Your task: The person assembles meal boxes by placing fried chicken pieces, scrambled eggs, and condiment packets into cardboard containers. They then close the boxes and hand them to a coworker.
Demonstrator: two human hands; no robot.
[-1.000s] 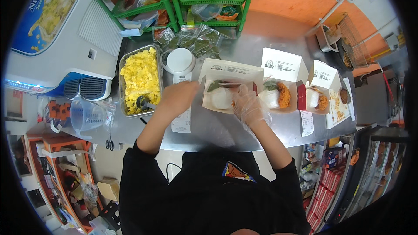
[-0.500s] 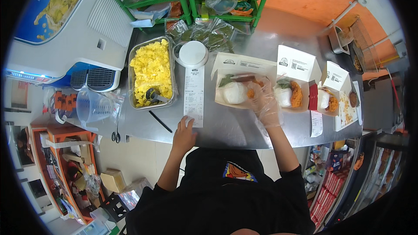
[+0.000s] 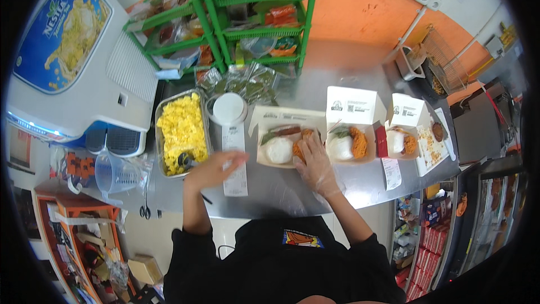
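My right hand (image 3: pixel 316 168), in a clear plastic glove, has its fingers closed over a piece of orange fried chicken (image 3: pixel 297 149) in the largest open carton box (image 3: pixel 288 117). Beside the chicken in that box are a white mound of rice (image 3: pixel 278 150), green leaves and a dark reddish strip. My left hand (image 3: pixel 216 170) is bare and empty, raised with fingers apart over the edge of a long paper receipt (image 3: pixel 234 146). Left of it stands a clear tub (image 3: pixel 210 145) of yellow scrambled egg (image 3: pixel 181 126), with a black-handled utensil (image 3: pixel 185 160) in it.
Two smaller open boxes (image 3: pixel 351 101) (image 3: pixel 404 110) with rice and chicken stand to the right, near a crumb-strewn white board (image 3: pixel 430 155). Green racks (image 3: pixel 256 27) of packets rise behind. A clear jug (image 3: pixel 116 173) and black scissors (image 3: pixel 145 211) are at the left edge.
My left hand has lifted off the receipt's lower end and moved left. My right hand has shifted lower on the box, and more fried chicken shows under its fingers. The view has tilted.
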